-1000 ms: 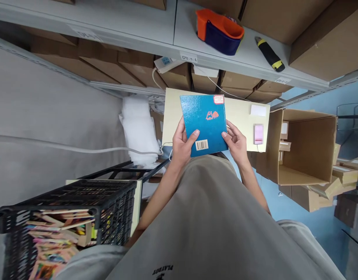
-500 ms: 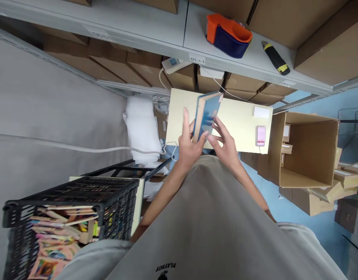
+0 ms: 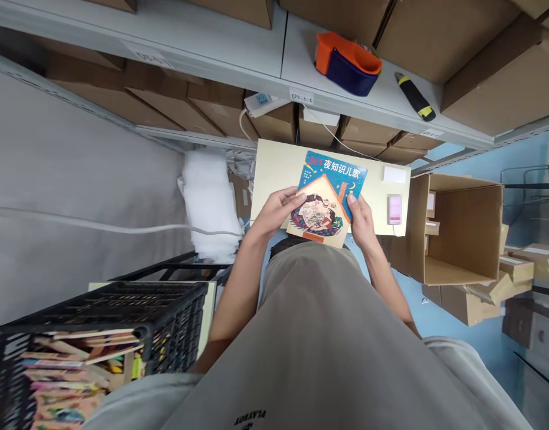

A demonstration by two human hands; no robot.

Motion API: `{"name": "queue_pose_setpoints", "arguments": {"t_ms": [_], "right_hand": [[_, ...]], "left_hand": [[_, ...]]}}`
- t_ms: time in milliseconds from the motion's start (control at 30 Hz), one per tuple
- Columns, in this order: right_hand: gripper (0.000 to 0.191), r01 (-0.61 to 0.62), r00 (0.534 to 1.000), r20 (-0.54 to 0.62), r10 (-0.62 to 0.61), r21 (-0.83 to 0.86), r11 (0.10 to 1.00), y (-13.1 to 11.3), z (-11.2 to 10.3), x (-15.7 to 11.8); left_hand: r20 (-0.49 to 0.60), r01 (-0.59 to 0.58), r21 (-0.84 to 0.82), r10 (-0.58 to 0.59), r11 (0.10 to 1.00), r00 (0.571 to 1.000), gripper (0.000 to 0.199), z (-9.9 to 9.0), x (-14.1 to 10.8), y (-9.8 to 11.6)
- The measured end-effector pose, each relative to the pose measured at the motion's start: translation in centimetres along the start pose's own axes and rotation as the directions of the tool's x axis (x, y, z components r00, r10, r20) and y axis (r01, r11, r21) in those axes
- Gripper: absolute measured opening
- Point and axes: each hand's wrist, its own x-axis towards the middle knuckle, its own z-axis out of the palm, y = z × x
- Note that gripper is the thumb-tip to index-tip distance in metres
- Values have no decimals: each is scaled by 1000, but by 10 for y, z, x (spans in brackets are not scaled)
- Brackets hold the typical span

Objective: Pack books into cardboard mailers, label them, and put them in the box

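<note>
A blue and cream book (image 3: 324, 200) with Chinese title characters and a drawing on its cover is held face up over the near edge of a pale yellow table (image 3: 274, 167). My left hand (image 3: 278, 210) grips its left edge, thumb on the cover and fingers partly hidden. My right hand (image 3: 362, 222) holds the right edge, its thumb also on the cover. On the table to the right lie a phone (image 3: 395, 209) with a lit pink screen and a white slip or box (image 3: 394, 174).
Above the table runs a grey shelf (image 3: 238, 57) with an orange and navy tape dispenser (image 3: 348, 64) and a cutter (image 3: 415, 97). An open carton (image 3: 465, 230) stands right. White wrapping (image 3: 209, 203) and a black crate (image 3: 176, 322) of books are on the left.
The book has turned from edge-on to cover up. My left hand has shifted left to its left edge, and my right hand has moved right to the other edge.
</note>
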Motion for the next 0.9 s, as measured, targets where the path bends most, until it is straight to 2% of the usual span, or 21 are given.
{"name": "queue_pose_setpoints", "arguments": {"t_ms": [67,100,233,367,500,633,800,900], "right_hand": [[78,20,1000,16,-19,-45,999,0,5,-2],[77,30,999,25,-28,-68,997,-1,9,-3],[73,45,995,99,-32,-132,990,-6,20,-11],[72,45,993,117,-28,-140,989,-12,25,-16],[67,30,996,84,-16,-172,985,-16,30,-19],[60,17,998,64,1,-278,961,-18,33,-20],[53,12,999,50,6,-366,930,-14,29,-17],[58,9,999,50,7,-317,948,-10,23,-16]], "left_hand": [[75,122,-112,-114,986,991,66,-1,4,-9],[73,138,-157,-128,978,989,64,1,5,-13],[11,95,-283,-96,954,995,49,17,8,-27],[21,144,-362,-146,921,989,40,27,10,-33],[55,207,-392,-202,896,978,38,28,11,-39],[71,232,-412,-222,881,972,38,26,11,-47],[36,187,-415,-190,890,981,39,23,9,-44],[3,146,-382,-156,913,988,45,23,6,-39]]}}
